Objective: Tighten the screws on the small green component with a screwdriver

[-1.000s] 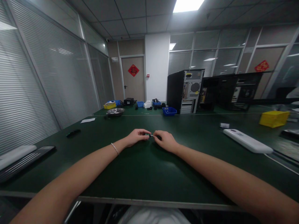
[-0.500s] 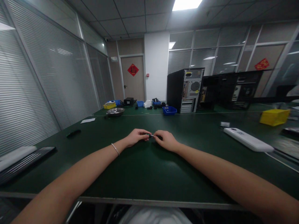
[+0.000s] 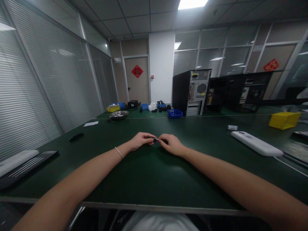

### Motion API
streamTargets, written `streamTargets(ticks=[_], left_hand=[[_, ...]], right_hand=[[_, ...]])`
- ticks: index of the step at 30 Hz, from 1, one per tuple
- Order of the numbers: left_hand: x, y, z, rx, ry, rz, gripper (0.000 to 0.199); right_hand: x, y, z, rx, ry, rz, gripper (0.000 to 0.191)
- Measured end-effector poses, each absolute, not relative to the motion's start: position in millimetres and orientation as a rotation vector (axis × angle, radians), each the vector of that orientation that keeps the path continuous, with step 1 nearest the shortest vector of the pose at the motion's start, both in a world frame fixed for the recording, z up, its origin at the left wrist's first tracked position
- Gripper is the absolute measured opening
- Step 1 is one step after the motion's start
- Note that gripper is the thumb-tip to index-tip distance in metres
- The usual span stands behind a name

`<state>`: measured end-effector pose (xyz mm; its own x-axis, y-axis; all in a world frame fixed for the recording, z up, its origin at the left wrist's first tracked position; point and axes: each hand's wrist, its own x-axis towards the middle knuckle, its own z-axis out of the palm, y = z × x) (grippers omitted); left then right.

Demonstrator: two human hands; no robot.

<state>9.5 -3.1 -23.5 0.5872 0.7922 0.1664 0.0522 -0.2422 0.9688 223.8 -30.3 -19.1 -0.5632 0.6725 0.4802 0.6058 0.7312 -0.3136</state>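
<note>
My left hand [image 3: 142,140], with a bracelet on its wrist, pinches a small dark part [image 3: 154,140] with a hint of green between thumb and fingers. From the other side my right hand [image 3: 171,144] is closed, its thumb and index fingertip at the light, slim end of that same part. The piece is too small for its kind to be told. Both hands are just above or resting on the dark green table [image 3: 144,179], their fingertips a short gap apart. The right hand's curled fingers are partly hidden.
A white oblong device [image 3: 256,143] with a cable lies to the right, near a yellow bin [image 3: 284,120]. At the back stand a computer tower [image 3: 181,93], a blue tray [image 3: 175,113] and a metal bowl [image 3: 119,115]. A keyboard [image 3: 29,168] lies left, below a dark slim object [image 3: 76,137].
Both hands keep almost the same place and grip on the small part. The whole view has shifted very slightly.
</note>
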Motion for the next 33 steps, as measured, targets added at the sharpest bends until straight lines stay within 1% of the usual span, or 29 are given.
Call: streamTargets(ticks=[6, 11, 16, 33], left_hand=[[10.1, -3.3, -24.0, 1.635, 0.735, 0.810, 0.036], [12.4, -2.9, -26.7, 1.668, 0.752, 0.878, 0.035], [13.2, -7.2, -23.0, 1.743, 0.754, 0.870, 0.034], [12.4, -8.8, -20.4, 1.661, 0.760, 0.842, 0.036]], right_hand=[[223.8, -30.9, -18.5, -0.961, -2.355, 0.144, 0.022], [221.9, -28.7, -21.0, -1.031, -2.342, 0.096, 0.022], [221.1, -29.5, -20.5, -1.049, -2.351, 0.075, 0.022], [222.6, -32.8, -17.4, -0.999, -2.364, 0.129, 0.023]])
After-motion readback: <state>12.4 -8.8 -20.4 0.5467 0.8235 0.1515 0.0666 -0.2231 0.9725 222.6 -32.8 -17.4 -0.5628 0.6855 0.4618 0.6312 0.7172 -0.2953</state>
